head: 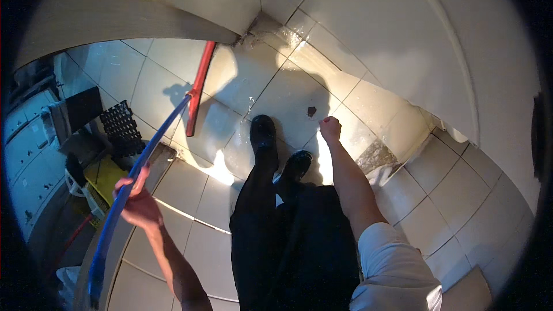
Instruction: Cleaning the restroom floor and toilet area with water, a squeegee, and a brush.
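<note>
My left hand [140,207] is around the blue handle [149,149] of a floor squeegee, at the left of the view. Its red head [201,88] meets the tiled floor ahead of my feet, by the base of a wall. My right hand [331,129] is closed in a fist above the floor, and no object shows in it. A dark patch [311,112] marks a floor tile just left of that fist. Water glistens on the light tiles [276,90] around my black shoes [262,131].
Light walls [367,17] rise ahead and to the right. A rough grey patch [376,156] lies near the right wall's foot. At left are a black perforated mat [122,127], a yellow object [105,177] and a red stick [73,239]. A raised edge [166,155] runs behind the squeegee.
</note>
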